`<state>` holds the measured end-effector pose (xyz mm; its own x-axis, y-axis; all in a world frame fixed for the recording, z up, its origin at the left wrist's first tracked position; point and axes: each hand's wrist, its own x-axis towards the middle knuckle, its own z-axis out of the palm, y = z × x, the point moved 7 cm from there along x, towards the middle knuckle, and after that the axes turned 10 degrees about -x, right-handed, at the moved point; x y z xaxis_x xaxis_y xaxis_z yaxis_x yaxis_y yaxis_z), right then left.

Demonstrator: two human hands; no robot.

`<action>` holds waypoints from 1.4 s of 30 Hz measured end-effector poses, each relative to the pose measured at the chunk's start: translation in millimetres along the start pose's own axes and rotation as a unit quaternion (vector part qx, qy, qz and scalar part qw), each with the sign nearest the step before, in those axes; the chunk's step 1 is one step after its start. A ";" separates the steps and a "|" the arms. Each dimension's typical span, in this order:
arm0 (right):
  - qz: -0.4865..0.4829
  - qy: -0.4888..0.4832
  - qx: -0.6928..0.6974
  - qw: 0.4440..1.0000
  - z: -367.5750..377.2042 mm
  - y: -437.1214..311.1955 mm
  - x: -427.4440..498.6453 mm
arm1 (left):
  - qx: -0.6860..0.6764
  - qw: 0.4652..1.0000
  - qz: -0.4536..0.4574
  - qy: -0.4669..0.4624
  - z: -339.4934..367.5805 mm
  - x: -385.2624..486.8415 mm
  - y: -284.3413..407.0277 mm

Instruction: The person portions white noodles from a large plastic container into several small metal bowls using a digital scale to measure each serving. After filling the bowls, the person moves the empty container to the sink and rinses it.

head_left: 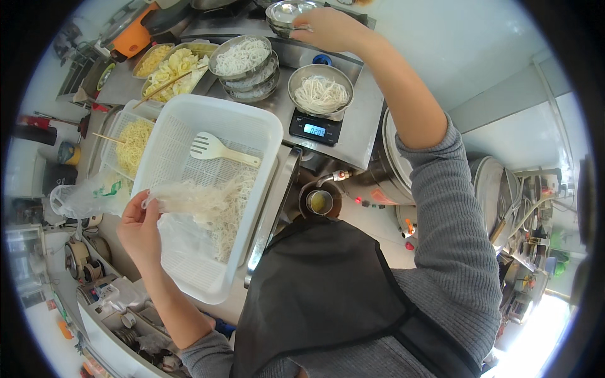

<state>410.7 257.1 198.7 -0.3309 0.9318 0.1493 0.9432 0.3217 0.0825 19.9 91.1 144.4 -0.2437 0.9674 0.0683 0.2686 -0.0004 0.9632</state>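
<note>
My left hand (142,229) pinches one end of a pale bundle of rice noodles (227,208). The strands stretch over a white plastic basket (267,123), above a sheer plastic bag (198,250) lying inside it. A white slotted spatula (222,151) rests in the basket. My right hand (326,29) reaches to a stack of steel bowls (283,19), its fingers at the rim; whether it grips one is unclear. Between them, a steel bowl of noodles (321,92) sits on a black digital scale (315,130) with a lit display.
Stacked steel bowls of noodles (243,59) stand left of the scale. Beyond the basket are a tray of cut cabbage (177,71), a container of yellow noodles (134,146) and an orange cooker (132,38). Large lidded pots (491,198) stand at right. A tap (331,178) projects below the counter.
</note>
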 end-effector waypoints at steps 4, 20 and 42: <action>-0.092 0.069 0.120 0.986 -17.5 -46.3 -8.0 | -0.002 1.000 0.029 0.003 -3.4 2.0 24.8; -0.278 -0.240 0.228 0.902 108.2 -238.4 -34.5 | 0.010 1.000 0.015 0.015 6.0 46.5 5.0; -0.246 -0.328 0.233 0.882 156.1 -258.8 -63.0 | 0.340 0.858 -0.104 -0.370 44.9 -50.9 -175.5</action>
<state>191.9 141.5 14.1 -0.7597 0.5072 -0.4069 0.6501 0.6065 -0.4578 27.0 53.4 -39.8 0.2381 0.8252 -0.5122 0.8343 0.0963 0.5429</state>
